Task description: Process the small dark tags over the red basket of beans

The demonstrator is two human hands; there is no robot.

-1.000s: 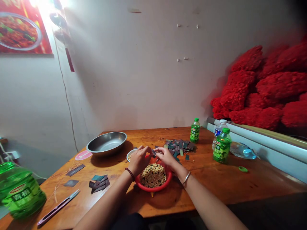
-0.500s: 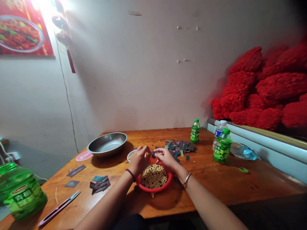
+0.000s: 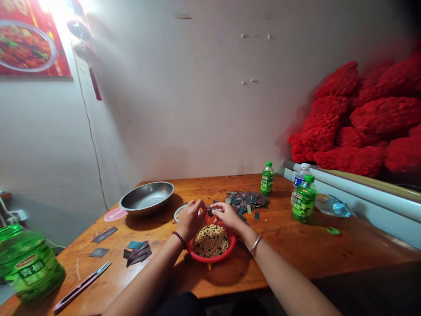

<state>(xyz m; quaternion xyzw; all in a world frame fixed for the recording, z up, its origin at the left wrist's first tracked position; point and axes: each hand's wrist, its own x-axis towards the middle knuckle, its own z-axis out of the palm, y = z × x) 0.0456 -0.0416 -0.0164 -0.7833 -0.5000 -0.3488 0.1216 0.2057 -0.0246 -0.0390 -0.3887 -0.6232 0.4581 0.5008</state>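
Note:
Over the far rim of a red plastic basket [image 3: 211,260], my left hand [image 3: 190,220] and my right hand [image 3: 226,215] meet with fingertips pinched. Between them is a small dark flat piece [image 3: 210,212], partly covered by the fingers. Inside the basket lies a heap of small tan bead-like grains [image 3: 210,240] mixed with dark ones. A small white bowl [image 3: 176,215] is partly hidden behind my left hand. Beyond my right hand spreads a pile of dark flat rectangular pieces [image 3: 245,202], some of them green.
A metal basin [image 3: 148,197] stands back left. Thread snips [image 3: 82,287], a stack of dark pieces [image 3: 138,254] and a large green bottle [image 3: 31,263] are on the left. On the right are green bottles [image 3: 304,199], a clear bottle and a green cap [image 3: 333,231].
Both hands stay pinched at the dark piece above the basket, with only slight finger movement. The whole view has shifted a little.

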